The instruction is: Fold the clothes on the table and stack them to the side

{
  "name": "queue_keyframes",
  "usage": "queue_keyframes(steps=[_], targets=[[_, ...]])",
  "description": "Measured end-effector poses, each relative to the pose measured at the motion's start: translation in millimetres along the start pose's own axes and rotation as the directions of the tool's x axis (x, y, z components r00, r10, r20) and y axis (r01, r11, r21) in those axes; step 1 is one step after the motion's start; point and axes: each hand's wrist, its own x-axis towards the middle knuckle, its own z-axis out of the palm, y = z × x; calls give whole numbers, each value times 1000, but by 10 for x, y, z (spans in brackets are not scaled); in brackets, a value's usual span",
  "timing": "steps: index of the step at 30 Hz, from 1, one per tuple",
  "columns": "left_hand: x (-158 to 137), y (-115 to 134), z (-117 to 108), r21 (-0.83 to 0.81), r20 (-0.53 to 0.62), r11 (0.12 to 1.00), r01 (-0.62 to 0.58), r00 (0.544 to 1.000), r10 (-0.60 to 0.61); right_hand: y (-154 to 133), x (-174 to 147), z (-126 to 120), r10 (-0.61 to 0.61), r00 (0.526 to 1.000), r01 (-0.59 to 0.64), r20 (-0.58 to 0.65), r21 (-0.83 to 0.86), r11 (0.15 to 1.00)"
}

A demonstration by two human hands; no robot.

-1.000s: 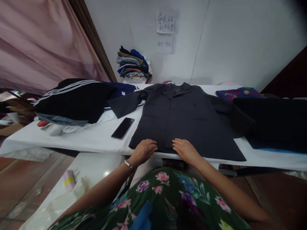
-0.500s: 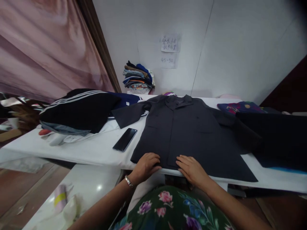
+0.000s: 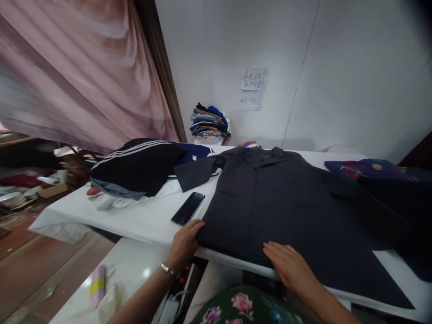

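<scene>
A dark grey collared jacket (image 3: 270,202) lies front up, spread over the white-covered table, its collar toward the wall and its hem along the near edge. My left hand (image 3: 186,238) is at the jacket's lower left corner, fingers pressed together on its edge; the thumb is hidden. On the lower hem, right of the front opening, my right hand (image 3: 286,261) rests flat with fingers stretched out. A black smartphone (image 3: 188,208) lies on the cloth just beyond my left hand, beside the jacket.
Black clothing with white stripes (image 3: 141,166) is heaped at the left. A folded clothes stack (image 3: 209,123) stands by the wall, below paper notes (image 3: 253,78). At the right are a patterned cloth (image 3: 364,168) and black fabric (image 3: 401,211). A lower white surface (image 3: 135,256) adjoins the near edge.
My left hand has moved left along the hem to the jacket's corner. My right hand stays on the hem. The view has turned left, shifting everything rightward and down.
</scene>
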Motion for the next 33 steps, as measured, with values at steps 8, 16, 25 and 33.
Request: queue_keyframes(steps=[8, 16, 25, 33], targets=[[-34, -24, -3, 25, 86, 999, -23, 996, 20, 57, -31, 155, -39, 996, 37, 76, 29, 999], [273, -10, -576, -184, 446, 983, -9, 890, 91, 18, -52, 21, -9, 996, -1, 87, 111, 994], [1611, 302, -271, 61, 166, 988, -140, 978, 129, -167, 615, -235, -65, 978, 18, 196, 228, 973], [2548, -552, -240, 271, -105, 928, 254, 967, -234, -51, 652, -302, -4, 970, -57, 245, 243, 968]])
